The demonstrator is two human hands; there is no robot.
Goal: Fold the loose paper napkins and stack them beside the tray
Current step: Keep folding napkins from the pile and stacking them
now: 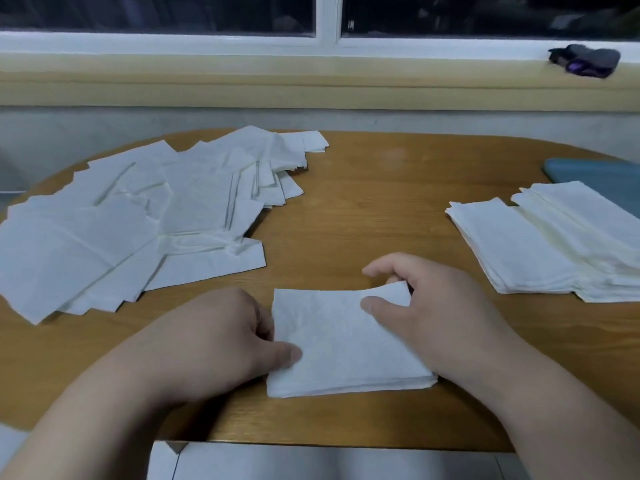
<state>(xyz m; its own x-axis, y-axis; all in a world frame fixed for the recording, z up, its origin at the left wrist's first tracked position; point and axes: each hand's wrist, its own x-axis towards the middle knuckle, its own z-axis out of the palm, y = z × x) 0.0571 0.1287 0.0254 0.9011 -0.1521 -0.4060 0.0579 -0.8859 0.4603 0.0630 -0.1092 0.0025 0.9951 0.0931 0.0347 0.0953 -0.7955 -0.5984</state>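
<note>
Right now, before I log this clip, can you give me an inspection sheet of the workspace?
Surface: wooden table, rounded ends.
Job's things: loose napkins heaped left; folded stacks right, by the blue tray; one napkin in front.
Clutter: dark cloth on the sill.
Grips: left hand pinches the napkin's left edge; right hand pinches its lifted far corner.
Cables: nothing seen.
Surroundings: window, dark outside.
</note>
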